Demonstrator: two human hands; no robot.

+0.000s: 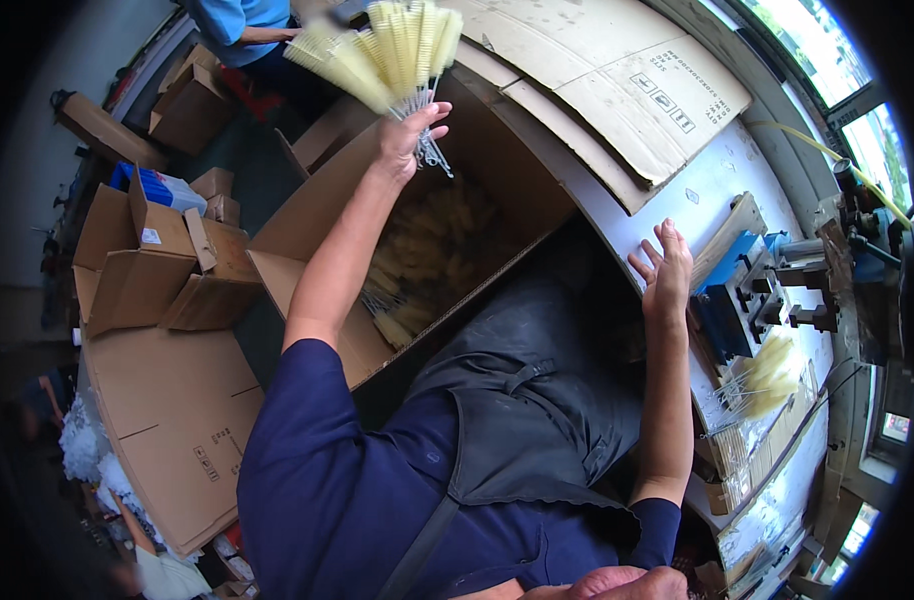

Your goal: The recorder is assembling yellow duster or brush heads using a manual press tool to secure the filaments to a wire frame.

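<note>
Raised at the far side, my left hand (409, 138) is closed around a bunch of pale yellow bristle brushes (402, 55). Their bristle heads fan out upward, and the thin wire ends stick out below my fingers. Under that hand stands a large open cardboard box (327, 225), with many similar brushes (432, 235) heaped inside. My right hand (667, 268) holds nothing. Its fingers are spread beside the edge of the white worktable (722, 200), close to a small clamping machine (747, 295). More yellow brushes (774, 375) lie on the table beyond that machine.
Flattened cardboard sheets (617, 85) cover the far part of the table. Open cartons (142, 245) stand at the left, with a cardboard flap (172, 420) nearer me. Another person in a blue shirt (239, 25) is at the back left. Windows line the right side.
</note>
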